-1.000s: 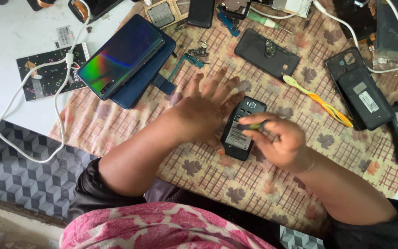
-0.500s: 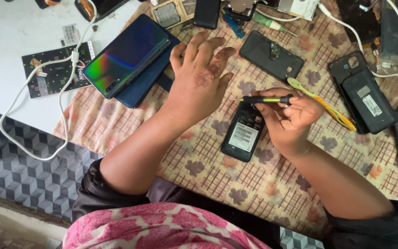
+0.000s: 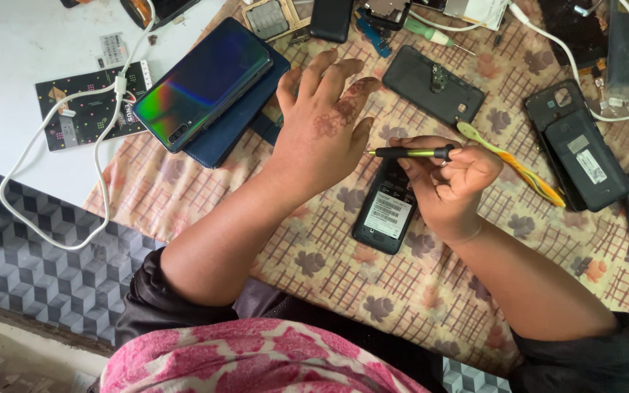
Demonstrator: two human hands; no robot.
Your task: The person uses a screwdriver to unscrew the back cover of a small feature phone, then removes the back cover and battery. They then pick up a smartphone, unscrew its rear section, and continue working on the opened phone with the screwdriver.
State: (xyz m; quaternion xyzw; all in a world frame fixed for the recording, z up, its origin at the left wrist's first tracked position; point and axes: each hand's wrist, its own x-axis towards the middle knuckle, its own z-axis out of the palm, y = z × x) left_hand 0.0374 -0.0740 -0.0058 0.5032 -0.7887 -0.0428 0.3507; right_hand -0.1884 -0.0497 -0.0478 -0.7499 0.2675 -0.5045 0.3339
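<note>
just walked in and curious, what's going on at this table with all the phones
A person sits over a patterned cloth strewn with opened phones and parts. The right hand holds a small screwdriver level above a black phone with its back off. The left hand is spread flat on the cloth beside it, near a shiny smartphone.

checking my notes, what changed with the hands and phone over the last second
The right hand lifted the screwdriver off the small black phone and turned it level. The left hand slid up off the phone, toward the cloth's far side. The phone and surrounding parts stayed put.
</note>
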